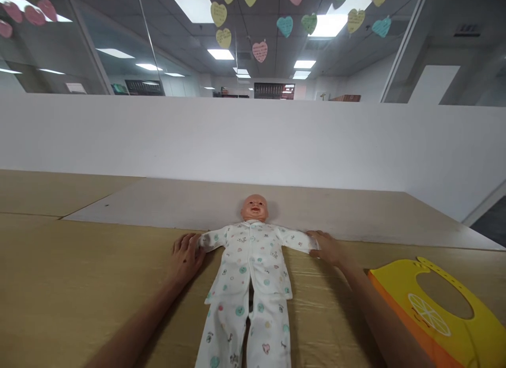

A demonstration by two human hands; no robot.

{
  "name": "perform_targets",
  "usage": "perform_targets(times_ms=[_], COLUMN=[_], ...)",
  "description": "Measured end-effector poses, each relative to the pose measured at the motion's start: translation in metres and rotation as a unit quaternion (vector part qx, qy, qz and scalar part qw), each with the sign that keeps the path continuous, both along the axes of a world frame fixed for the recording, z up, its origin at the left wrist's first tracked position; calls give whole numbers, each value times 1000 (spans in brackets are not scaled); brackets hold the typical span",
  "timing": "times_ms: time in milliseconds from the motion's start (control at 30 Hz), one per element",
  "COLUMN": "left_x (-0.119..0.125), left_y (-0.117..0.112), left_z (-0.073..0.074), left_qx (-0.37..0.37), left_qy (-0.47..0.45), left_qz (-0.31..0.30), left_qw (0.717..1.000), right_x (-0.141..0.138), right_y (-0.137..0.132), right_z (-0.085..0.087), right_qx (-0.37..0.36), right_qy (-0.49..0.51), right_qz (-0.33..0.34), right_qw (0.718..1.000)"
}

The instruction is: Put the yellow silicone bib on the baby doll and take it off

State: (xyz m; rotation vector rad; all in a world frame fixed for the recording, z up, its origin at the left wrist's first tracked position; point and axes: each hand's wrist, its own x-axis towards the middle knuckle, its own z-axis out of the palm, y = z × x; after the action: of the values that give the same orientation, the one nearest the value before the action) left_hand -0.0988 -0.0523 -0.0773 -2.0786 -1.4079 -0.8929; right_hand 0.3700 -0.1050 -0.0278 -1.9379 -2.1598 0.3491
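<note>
A baby doll (255,207) lies on its back in the middle, its head pointing away from me. It wears a white pajama top (253,260) and matching pants (269,333), printed with small coloured figures and dots. Both of its arms stretch out sideways. My left hand (187,254) is closed on the end of the left-hand sleeve (213,239). At the other side, my right hand (326,248) grips the cuff of the right-hand sleeve (296,239). The doll's own hands are mostly hidden by the cuffs and my fingers.
A yellow and orange silicone bib (474,331) lies at the lower right. The tan covered table (79,283) meets a paler board (190,204) at the back. Behind stands a white wall (253,141) with glass above, dotted with heart-shaped notes (260,51).
</note>
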Motion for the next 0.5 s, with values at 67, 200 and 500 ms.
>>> perform_targets(times_ms=[67, 200, 500], left_x=[1, 5, 9], left_y=[1, 0, -1], left_z=[-2, -4, -4], left_qx=[12, 17, -8], left_qy=[-2, -12, -48], left_qz=[-10, -31, -35], left_qw=[1000, 999, 998], right_x=[5, 38, 257], right_y=[-13, -45, -158], right_z=[0, 3, -25], right_qx=[27, 129, 14], right_qy=[15, 59, -3], right_qz=[2, -91, -497], right_qw=[1000, 986, 868])
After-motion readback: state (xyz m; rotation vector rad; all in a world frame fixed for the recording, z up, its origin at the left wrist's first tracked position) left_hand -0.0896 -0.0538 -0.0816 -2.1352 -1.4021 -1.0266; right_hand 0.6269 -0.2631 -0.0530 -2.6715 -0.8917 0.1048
